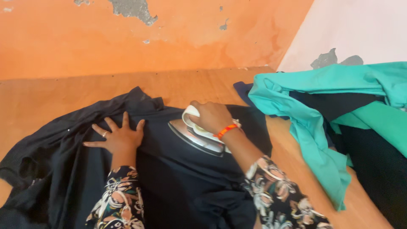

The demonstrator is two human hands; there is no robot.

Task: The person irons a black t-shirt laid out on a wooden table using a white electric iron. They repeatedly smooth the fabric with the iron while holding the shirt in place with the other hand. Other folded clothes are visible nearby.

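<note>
The right hand (212,116) is wrapping its grip around the white handle of an iron (198,136), fingers clamped shut over the top of it. The iron is lying soleplate-down near the middle of the picture on a dark navy garment (178,178), which is spreading across the wooden worktop (51,97). The iron's long axis is running from about ten o'clock to four o'clock, with its pointed nose aiming toward ten o'clock and its broad heel sitting toward four o'clock under the wrist. An orange band (225,130) is circling that wrist.

The left hand (118,138) is pressing flat on the same garment at nine o'clock from the iron, near it but not touching it. Its grip is fully apart, all fingers splayed and pointing toward twelve o'clock, holding nothing. A ring is showing on one finger. Both forearms are wearing dark floral sleeves (121,203).

At three o'clock from the iron, a teal cloth (313,127) is lying heaped over further dark fabric at the worktop's right edge. An orange wall (127,38) with flaking paint is standing at twelve o'clock.
</note>
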